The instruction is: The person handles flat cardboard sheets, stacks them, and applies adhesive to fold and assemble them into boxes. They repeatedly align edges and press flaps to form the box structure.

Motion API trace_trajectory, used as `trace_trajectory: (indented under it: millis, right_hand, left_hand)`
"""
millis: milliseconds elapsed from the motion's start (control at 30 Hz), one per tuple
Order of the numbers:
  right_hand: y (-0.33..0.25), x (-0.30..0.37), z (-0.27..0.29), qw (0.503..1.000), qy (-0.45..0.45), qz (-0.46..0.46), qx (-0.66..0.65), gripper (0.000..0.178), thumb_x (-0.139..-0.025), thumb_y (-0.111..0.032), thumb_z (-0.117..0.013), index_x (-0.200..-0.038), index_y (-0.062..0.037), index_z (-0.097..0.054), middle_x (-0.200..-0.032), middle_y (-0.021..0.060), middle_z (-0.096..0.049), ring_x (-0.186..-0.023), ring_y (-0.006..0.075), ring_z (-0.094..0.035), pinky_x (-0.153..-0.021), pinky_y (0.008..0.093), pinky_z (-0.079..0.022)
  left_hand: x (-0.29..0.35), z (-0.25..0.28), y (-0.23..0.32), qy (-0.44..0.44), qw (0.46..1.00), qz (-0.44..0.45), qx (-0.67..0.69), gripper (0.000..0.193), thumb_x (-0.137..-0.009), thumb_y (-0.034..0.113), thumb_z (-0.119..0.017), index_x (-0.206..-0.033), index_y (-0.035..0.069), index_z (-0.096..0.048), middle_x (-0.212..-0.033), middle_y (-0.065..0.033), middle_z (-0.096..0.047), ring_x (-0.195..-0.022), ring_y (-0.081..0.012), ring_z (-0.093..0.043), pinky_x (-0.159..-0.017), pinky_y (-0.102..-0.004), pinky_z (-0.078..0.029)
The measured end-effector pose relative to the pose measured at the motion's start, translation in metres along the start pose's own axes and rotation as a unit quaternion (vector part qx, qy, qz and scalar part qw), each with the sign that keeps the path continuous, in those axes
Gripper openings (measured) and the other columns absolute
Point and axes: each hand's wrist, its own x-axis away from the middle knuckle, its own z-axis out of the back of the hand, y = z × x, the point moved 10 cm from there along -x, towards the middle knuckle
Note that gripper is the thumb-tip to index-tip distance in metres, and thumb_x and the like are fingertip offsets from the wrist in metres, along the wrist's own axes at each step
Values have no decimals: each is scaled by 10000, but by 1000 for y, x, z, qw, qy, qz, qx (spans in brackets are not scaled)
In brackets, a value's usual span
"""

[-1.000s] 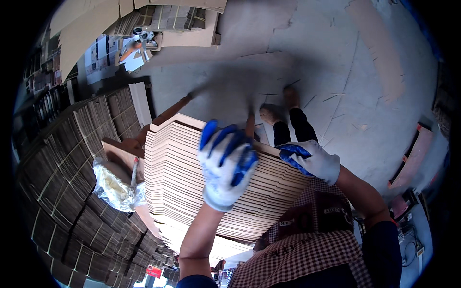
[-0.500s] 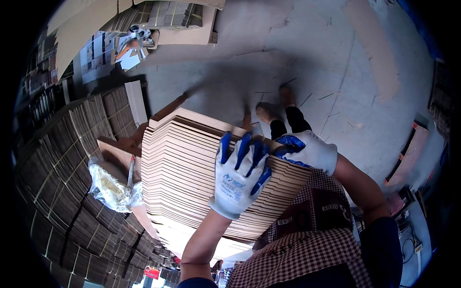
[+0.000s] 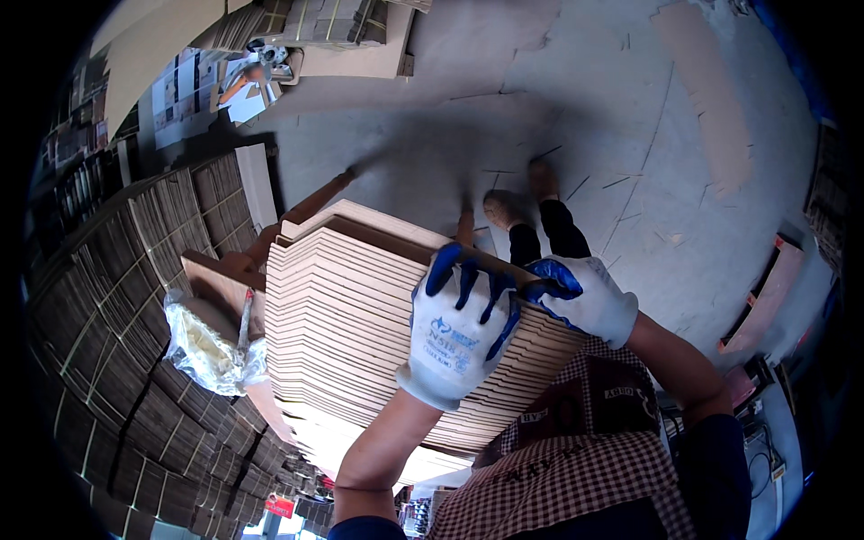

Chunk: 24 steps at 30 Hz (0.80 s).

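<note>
Strapped bundles [image 3: 117,279] bank up on the left; the cardboard stack [image 3: 346,333] sits right against the person's front.
From my remote seat I judge the whole stack heavy, but each sheet light, fairly stiff and easily creased at the corners; I'd hold one along its long far edge, grip spread wide. A plastic bag [image 3: 211,355] lies just beside the stack. The left hand [image 3: 461,333] has its fingers a little apart, bent over that edge; the right hand [image 3: 585,297] bunches its fingers farther right along it. Whether either clamps a sheet, I can't tell.
</note>
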Motion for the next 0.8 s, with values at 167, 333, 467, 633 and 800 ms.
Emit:
trace_trajectory:
  millis: [167,333,467,633,800]
  right_hand:
    - [-6,-4,5,1000,7,19,-2,313,-880,-156,-699,-1161,-27,-653,-948,138,-715,-872,260,-718,-810,359,-566]
    - [-1,-2,2,999,0,-39,22,289,-902,-168,-686,-1151,-30,-640,-894,128,-709,-840,249,-720,-777,372,-567]
    - [7,0,-2,999,-15,-52,-8,241,-908,-154,-673,-1111,-27,-639,-862,119,-699,-811,234,-716,-748,349,-569]
    - [3,1,-1,1000,12,-13,-18,212,-913,-146,-664,-1089,-31,-635,-854,117,-696,-783,227,-713,-733,325,-570]
    - [-8,2,2,1000,20,18,15,217,-906,-135,-670,-1091,-28,-630,-872,119,-701,-794,225,-721,-754,316,-581]
  left_hand:
    - [-8,5,-3,-21,999,-34,33,225,-805,277,-682,-990,148,-699,-921,-39,-660,-839,-183,-627,-765,-372,-499]
    - [-21,1,-6,-63,997,-34,9,146,-786,237,-695,-872,119,-697,-801,-47,-669,-763,-194,-649,-734,-326,-519]
    - [-17,-19,-18,-81,992,5,97,197,-760,218,-713,-925,113,-693,-857,-57,-676,-774,-197,-644,-691,-326,-525]
    - [-15,-18,-19,-81,995,7,64,245,-744,224,-720,-967,130,-682,-909,-56,-668,-846,-222,-638,-780,-343,-508]
    - [-8,-11,-16,-65,997,-15,29,299,-721,253,-736,-991,141,-673,-942,-57,-656,-892,-237,-623,-841,-394,-484]
